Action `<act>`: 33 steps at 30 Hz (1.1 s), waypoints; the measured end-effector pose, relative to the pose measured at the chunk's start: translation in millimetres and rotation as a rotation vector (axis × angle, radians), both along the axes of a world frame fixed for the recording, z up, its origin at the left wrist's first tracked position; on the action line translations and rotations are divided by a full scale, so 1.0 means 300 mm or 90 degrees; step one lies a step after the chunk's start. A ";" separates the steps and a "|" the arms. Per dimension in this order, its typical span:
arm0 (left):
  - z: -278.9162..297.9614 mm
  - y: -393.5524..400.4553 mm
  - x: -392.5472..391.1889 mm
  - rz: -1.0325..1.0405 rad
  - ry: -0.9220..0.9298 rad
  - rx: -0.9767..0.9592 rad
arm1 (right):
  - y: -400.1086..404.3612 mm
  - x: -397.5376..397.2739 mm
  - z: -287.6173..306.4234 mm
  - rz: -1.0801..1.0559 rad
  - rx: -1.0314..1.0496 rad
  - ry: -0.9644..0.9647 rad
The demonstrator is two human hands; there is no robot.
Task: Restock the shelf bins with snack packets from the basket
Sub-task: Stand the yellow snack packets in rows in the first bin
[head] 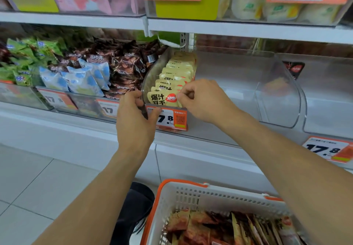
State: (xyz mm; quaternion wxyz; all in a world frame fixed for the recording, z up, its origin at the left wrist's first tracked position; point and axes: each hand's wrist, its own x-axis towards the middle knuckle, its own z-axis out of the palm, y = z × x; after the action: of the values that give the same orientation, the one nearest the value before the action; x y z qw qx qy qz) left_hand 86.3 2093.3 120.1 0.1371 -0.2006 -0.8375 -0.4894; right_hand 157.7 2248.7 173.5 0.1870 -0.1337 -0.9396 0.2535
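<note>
Pale yellow snack packets [164, 98] stand upright in a row, filling the clear bin [152, 72]; reddish packets [191, 227] lie in the near white basket [191, 195].

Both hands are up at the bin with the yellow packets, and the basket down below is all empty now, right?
Not quite. The hands, left and right, are indeed at the bin of yellow packets, but the basket is not empty: the head view shows reddish-brown and yellow snack packets inside it.
</note>
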 end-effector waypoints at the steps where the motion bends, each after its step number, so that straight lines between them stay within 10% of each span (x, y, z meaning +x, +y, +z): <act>1: -0.001 0.000 0.000 0.002 -0.002 -0.001 | 0.000 0.001 0.006 0.000 0.011 -0.011; 14: 0.002 0.004 0.014 -0.006 -0.055 0.056 | 0.032 0.034 -0.009 0.011 -0.005 -0.099; 22: -0.014 0.105 0.223 -0.055 -0.028 0.151 | 0.032 0.403 -0.166 0.042 0.065 0.250; 29: -0.317 0.240 0.526 -0.464 -0.147 -0.390 | 0.127 0.679 -0.462 -0.069 -0.141 -0.299; 33: -0.510 0.240 0.675 -0.579 -0.196 -0.581 | 0.157 0.825 -0.636 -0.135 -0.120 -0.401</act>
State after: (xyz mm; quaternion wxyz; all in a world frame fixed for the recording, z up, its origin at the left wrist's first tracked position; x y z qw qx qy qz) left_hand 288.9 2165.5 -33.0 -0.3034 -0.4999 -0.8026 -0.1180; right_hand 405.3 2295.9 -17.3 -0.1004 -0.3189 -0.9046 0.2643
